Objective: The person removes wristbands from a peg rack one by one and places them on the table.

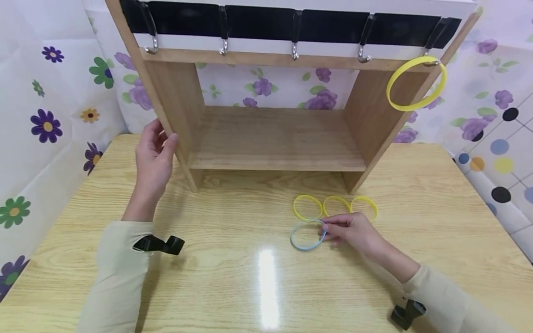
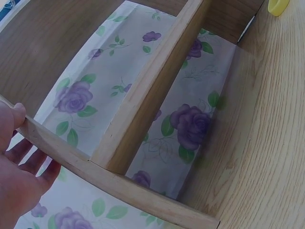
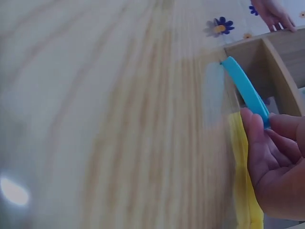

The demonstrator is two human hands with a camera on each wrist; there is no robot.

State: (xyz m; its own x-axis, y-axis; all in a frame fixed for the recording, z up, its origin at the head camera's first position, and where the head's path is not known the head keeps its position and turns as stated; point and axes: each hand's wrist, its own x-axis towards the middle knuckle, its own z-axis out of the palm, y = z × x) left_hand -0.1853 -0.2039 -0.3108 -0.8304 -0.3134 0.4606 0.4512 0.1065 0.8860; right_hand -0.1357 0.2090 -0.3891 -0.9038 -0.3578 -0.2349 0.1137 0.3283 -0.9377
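My right hand point(image 1: 354, 233) pinches a light blue ring point(image 1: 306, 249) between thumb and fingers, just above the table; in the right wrist view the blue ring point(image 3: 245, 88) tilts up from the fingertips. Behind it three yellow rings point(image 1: 307, 196) lie in a row on the table, the rightmost partly hidden by that hand. My left hand point(image 1: 155, 159) grips the left side panel of a wooden shelf rack point(image 1: 275, 138); the left wrist view shows the thumb and fingers on either side of this panel point(image 2: 119, 191). One more yellow ring point(image 1: 391, 95) hangs on the rack's rightmost hook.
Several metal hooks point(image 1: 294, 51) line the rack's top front, below black panels point(image 1: 258, 22). The wood-grain table point(image 1: 216, 277) stretches in front of the rack. Flower-patterned sheets point(image 1: 54, 92) cover the walls behind and at the left.
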